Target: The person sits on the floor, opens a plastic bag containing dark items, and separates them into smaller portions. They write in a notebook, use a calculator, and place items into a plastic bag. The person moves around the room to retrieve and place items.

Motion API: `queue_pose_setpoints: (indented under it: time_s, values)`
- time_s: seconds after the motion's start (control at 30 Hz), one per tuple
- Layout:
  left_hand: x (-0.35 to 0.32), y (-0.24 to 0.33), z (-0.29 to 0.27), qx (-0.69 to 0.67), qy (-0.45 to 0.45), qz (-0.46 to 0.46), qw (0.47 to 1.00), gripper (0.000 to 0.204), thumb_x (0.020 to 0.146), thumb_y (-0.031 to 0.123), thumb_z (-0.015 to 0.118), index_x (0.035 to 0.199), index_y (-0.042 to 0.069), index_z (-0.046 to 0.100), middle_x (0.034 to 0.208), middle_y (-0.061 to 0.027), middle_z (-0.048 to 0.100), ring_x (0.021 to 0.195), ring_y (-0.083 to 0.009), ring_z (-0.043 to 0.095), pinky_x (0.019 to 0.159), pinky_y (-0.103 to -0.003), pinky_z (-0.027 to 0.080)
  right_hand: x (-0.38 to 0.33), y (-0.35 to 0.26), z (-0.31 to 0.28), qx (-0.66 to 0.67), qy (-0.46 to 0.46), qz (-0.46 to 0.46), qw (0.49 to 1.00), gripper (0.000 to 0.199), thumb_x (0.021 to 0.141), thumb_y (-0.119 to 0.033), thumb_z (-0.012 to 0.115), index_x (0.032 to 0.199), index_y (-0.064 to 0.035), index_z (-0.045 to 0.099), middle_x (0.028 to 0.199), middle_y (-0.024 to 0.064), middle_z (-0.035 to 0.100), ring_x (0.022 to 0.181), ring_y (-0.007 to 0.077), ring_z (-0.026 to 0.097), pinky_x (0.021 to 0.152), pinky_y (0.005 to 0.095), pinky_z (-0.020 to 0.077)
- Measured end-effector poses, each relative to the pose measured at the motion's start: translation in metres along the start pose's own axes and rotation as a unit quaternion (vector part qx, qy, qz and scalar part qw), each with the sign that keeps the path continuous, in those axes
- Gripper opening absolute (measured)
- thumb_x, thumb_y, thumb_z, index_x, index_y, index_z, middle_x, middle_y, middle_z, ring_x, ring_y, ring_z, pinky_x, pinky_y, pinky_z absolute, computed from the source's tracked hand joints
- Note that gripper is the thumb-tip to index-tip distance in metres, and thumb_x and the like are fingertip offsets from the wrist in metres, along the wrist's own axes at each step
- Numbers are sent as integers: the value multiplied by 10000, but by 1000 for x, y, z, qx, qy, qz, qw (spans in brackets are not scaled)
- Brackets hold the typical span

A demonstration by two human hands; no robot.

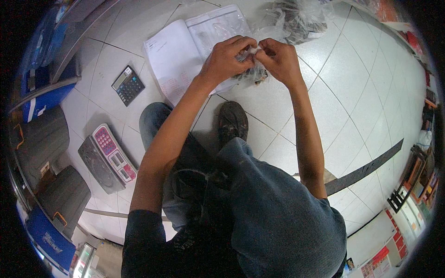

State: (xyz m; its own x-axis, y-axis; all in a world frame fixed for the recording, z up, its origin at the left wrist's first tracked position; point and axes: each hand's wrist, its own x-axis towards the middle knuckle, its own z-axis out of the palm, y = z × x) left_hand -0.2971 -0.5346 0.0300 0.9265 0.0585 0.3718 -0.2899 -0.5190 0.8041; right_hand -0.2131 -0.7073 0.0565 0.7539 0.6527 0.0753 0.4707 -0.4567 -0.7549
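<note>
Both hands meet over the tiled floor at the top middle, pinching the upper part of a clear plastic bag (pixel 252 73). Small dark and brownish items show through the bag's lower part, too blurred to name. My left hand (pixel 228 59) has its fingers curled on the bag's left side. On the other side my right hand (pixel 279 59) grips the plastic between thumb and fingers. Beneath and left of the hands lies an open book of printed pages (pixel 174 58), partly covered by my left hand and the bag.
More clear plastic bags with dark contents (pixel 299 21) lie beyond my right hand. A calculator (pixel 128 85) and a pink-and-white digital scale (pixel 113 153) rest on the floor at left. Dark grey cases (pixel 41 134) stand at the left edge. A black strip (pixel 366 169) lies at right.
</note>
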Motion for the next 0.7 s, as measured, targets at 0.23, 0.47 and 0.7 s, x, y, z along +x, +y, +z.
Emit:
queue_pose_setpoints:
  time_s: [0.23, 0.47, 0.7]
  values:
    - [-4, -5, 5, 86, -35, 21, 995, 419, 720, 146, 780, 1098, 81, 612, 1013, -80, 676, 815, -237, 673, 740, -322, 560, -4, -2, 0, -28, -6, 14, 999, 272, 823, -274, 686, 869, -6, 675, 656, 157, 652, 579, 256, 663, 565, 340, 508]
    - [-5, -12, -2, 129, -74, 79, 986, 405, 757, 225, 749, 1096, 54, 607, 962, -100, 643, 820, -281, 662, 699, -360, 556, 0, 5, 11, -37, 28, -33, 998, 242, 829, -298, 675, 898, -66, 676, 680, 124, 674, 625, 275, 691, 570, 358, 519]
    - [-5, -12, -17, 106, -106, 51, 987, 365, 776, 236, 730, 1068, 50, 616, 1004, -98, 639, 902, -292, 645, 759, -380, 544, 1, 13, 28, 9, 55, -16, 998, 271, 815, -347, 687, 901, -90, 677, 682, 112, 672, 610, 291, 676, 569, 386, 520]
